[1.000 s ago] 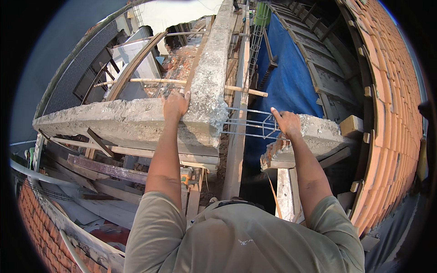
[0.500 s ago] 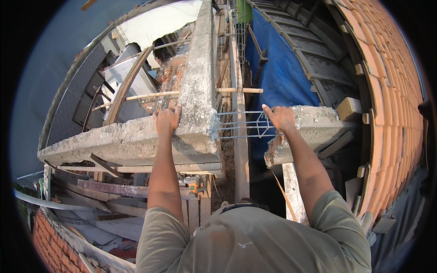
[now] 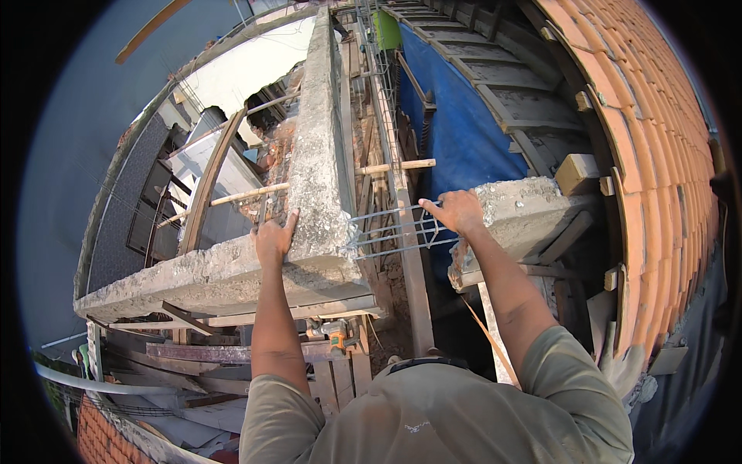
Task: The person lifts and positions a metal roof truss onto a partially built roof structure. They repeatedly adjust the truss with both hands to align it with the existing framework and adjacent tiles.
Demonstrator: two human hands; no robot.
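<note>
My left hand (image 3: 272, 238) lies flat on top of a rough grey concrete beam (image 3: 313, 170) where it meets a cross beam (image 3: 185, 278). My right hand (image 3: 457, 211) rests on the broken end of a second concrete beam (image 3: 525, 216), its fingers at a cage of thin steel bars (image 3: 394, 232) that spans the gap between the two beams. Neither hand holds a loose object. My arms in olive sleeves reach up from the lower edge.
A blue tarpaulin (image 3: 456, 131) hangs below the gap. Orange brick wall (image 3: 657, 139) curves along the right. Wooden poles (image 3: 394, 166) and planks (image 3: 232, 356) brace the beams. A concrete stair (image 3: 495, 69) rises at the top. A tool (image 3: 336, 332) lies on planks below.
The view has shifted so the beams sit lower and closer. Both hands stay on the concrete, the right one now nearer the steel bars.
</note>
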